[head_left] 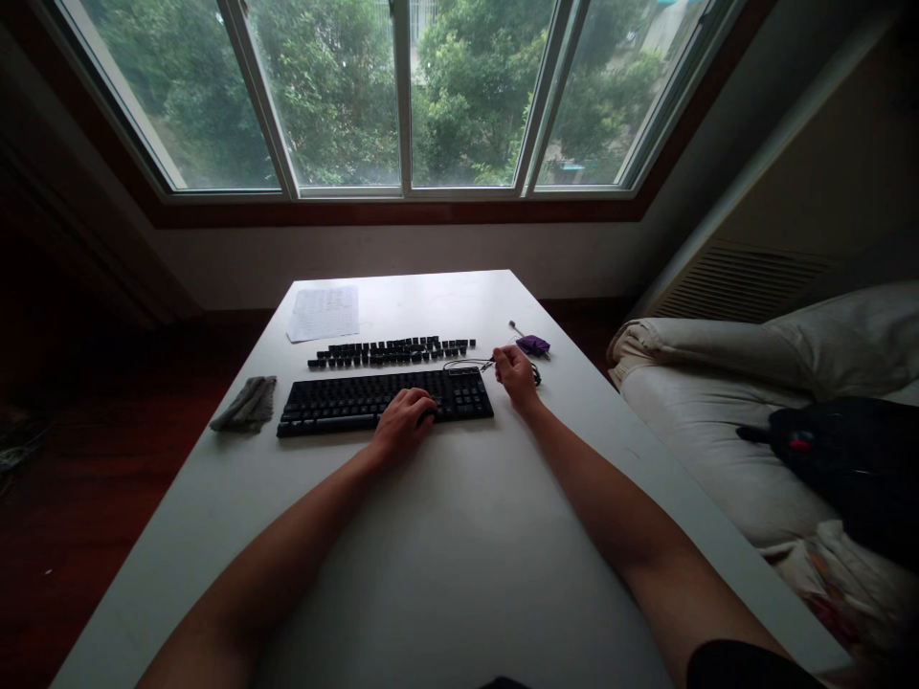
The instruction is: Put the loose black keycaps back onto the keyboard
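Note:
A black keyboard (337, 402) lies on the white table (431, 536), its long side facing me. My left hand (404, 421) is over its front edge right of the middle, with curled fingers on the keys and the thumb low at the edge. Just off the keyboard's back right corner, my right hand (515, 375) is closed in a pinch. A thin dark tip shows at its fingers, too small to name. Loose black keycaps (388, 352) stand in rows behind the keyboard. A dark cable (466, 362) runs from the keyboard's back towards my right hand, which partly hides it.
A grey cloth (248, 405) lies left of the keyboard. Near the back left is a printed paper sheet (325, 312). A small purple item (533, 344) and a thin stick (513, 326) lie beyond my right hand. A cushioned seat (689, 411) bearing a black bag (847, 459) stands right.

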`<state>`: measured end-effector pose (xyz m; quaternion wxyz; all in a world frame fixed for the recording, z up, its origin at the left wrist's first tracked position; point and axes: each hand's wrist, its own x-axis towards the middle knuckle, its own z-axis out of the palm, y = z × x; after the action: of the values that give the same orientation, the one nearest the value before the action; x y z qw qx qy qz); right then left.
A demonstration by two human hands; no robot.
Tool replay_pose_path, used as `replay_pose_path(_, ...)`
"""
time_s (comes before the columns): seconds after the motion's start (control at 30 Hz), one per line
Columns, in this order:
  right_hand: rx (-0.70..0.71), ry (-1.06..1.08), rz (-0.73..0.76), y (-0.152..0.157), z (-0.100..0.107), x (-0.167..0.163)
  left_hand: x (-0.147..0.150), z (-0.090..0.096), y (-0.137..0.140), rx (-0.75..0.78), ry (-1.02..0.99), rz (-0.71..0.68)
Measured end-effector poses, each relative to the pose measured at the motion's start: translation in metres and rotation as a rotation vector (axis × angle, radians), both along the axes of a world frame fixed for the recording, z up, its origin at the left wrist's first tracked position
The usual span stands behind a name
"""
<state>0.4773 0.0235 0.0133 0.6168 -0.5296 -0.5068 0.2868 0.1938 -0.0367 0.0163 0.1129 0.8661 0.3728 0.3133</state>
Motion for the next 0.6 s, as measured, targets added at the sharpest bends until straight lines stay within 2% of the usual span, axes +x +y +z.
replay_pose_path(0.13,0.051,-0.25,-0.146,-0.007,0.004,-0.002,0.0,-0.001,0.001,0.003,0.002,-0.005)
replay_pose_path(0.23,0.051,-0.341,-0.184,-0.011,0.007,-0.003,0.0,-0.002,0.001,0.005,0.004,-0.004)
replay_pose_path(0.47,0.004,-0.357,-0.186,-0.012,0.009,-0.004,0.0,-0.002,0.002,0.007,0.012,-0.006)
replay_pose_path(0.6,-0.042,-0.262,-0.181,-0.009,0.007,-0.001,0.0,-0.001,0.001,0.009,0.007,-0.009)
